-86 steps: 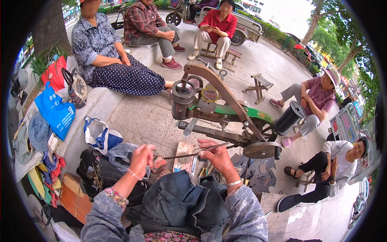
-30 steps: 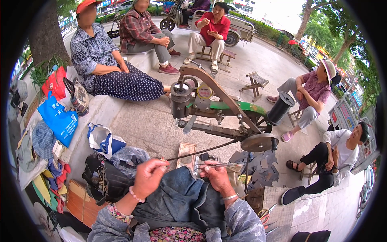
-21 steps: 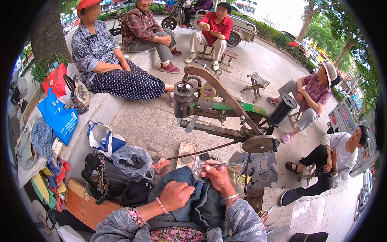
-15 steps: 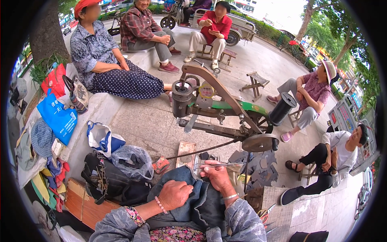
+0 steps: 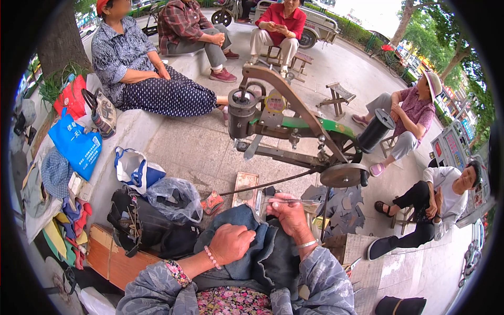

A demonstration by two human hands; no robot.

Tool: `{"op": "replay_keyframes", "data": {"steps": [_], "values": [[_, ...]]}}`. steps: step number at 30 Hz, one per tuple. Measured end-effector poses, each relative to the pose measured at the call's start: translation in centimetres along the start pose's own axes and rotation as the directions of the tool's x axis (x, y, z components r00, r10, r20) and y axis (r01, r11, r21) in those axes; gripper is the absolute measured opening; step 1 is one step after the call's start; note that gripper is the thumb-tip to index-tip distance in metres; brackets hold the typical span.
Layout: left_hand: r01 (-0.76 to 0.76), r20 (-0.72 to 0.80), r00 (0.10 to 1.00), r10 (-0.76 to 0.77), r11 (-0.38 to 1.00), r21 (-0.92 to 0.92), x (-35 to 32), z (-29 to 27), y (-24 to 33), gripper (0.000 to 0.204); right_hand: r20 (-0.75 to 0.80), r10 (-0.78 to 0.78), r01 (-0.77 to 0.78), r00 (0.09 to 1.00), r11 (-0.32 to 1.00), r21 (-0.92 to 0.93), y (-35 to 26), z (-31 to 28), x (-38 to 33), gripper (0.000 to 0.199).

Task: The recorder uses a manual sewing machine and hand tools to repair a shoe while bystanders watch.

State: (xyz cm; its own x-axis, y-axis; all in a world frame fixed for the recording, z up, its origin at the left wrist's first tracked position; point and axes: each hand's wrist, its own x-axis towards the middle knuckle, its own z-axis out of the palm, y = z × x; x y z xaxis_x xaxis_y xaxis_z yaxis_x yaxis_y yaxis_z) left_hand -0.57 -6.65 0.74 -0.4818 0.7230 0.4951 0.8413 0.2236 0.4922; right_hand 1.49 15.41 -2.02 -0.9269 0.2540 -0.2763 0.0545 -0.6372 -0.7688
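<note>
The left hand, raised well out to the left of the lap in the earliest frame, now rests low on the dark blue cloth over the lap. It is clenched; whether anything lies inside the fist I cannot tell. The right hand is lower than in that frame too, just beyond and to the right of the left one, pinching a slim metal tool that points rightward from its fingers.

Just beyond both hands, a dark rod crosses between them and the green-armed machine. A shallow box lies ahead of the left hand, and grey offcuts spread right of the right hand. Left of the left hand are a clear plastic bag, a black bag and, nearer the body, an orange-brown board.
</note>
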Motion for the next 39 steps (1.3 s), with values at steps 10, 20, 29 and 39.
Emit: {"op": "replay_keyframes", "data": {"steps": [10,20,29,39], "values": [[0.028,0.026,0.999,-0.027,1.000,-0.004,0.6,0.3,-0.6,0.015,0.108,-0.180,0.193,0.978,0.972,-0.133,-2.8,5.7,6.6,0.025],[0.058,0.057,0.997,-0.056,0.998,-0.034,0.4,-0.3,-0.7,0.014,0.084,-0.335,0.345,0.938,0.917,-0.202,-2.5,9.0,10.8,0.020],[0.066,0.064,0.996,-0.064,0.997,-0.032,0.5,-0.3,-1.1,0.013,0.093,-0.301,0.314,0.949,0.882,-0.351,-2.5,9.2,12.1,0.020],[0.061,0.012,0.998,-0.061,0.996,-0.059,0.4,-0.4,-1.1,0.013,0.063,-0.286,0.285,0.956,0.857,-0.428,-2.1,9.3,12.6,0.021]]}}
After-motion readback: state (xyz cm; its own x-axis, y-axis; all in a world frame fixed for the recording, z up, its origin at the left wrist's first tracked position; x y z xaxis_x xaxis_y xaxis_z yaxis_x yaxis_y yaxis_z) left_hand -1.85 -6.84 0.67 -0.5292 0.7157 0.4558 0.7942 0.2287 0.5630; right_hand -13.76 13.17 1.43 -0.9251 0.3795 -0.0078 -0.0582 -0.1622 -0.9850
